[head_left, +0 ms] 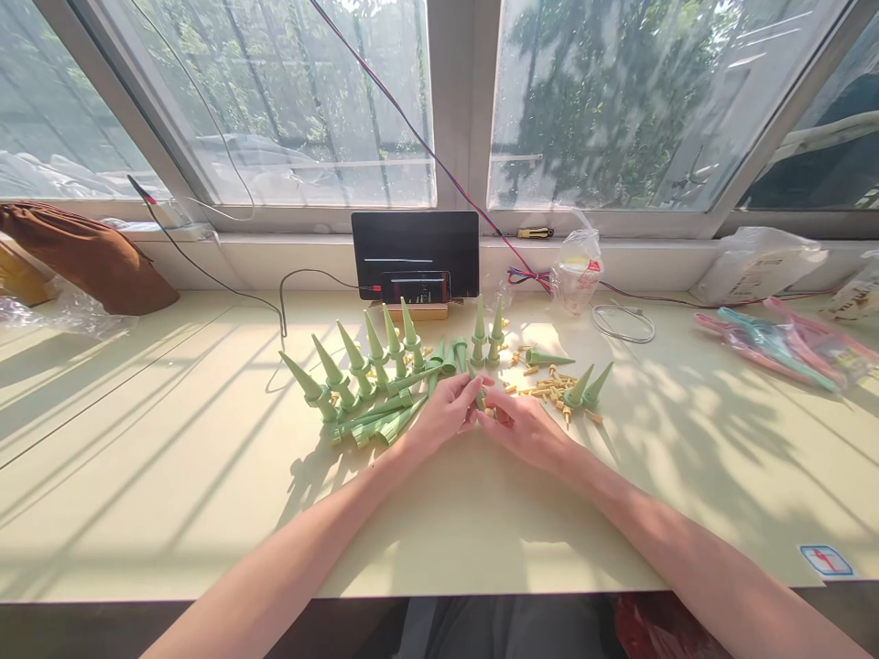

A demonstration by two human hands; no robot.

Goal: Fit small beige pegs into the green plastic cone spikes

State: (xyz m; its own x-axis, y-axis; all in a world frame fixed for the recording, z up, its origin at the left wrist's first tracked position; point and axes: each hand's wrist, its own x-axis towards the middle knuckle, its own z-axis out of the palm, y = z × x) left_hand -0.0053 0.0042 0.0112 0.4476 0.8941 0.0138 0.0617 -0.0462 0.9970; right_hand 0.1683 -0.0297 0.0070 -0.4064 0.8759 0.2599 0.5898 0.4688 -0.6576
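Before the tablet (pixel 415 240), a green spike (pixel 479 394) in hand

The left hand (pixel 448 408) pinches it; the right hand (pixel 527 428) curls its fingers close, their hold unclear. Beyond, tan pegs (pixel 549 388) lie right-front of the tablet, upright spikes (pixel 357 364) left-front.

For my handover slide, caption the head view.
Left hand and right hand meet at a green piece, with standing green cones and tan pegs nearby on a sunlit table.
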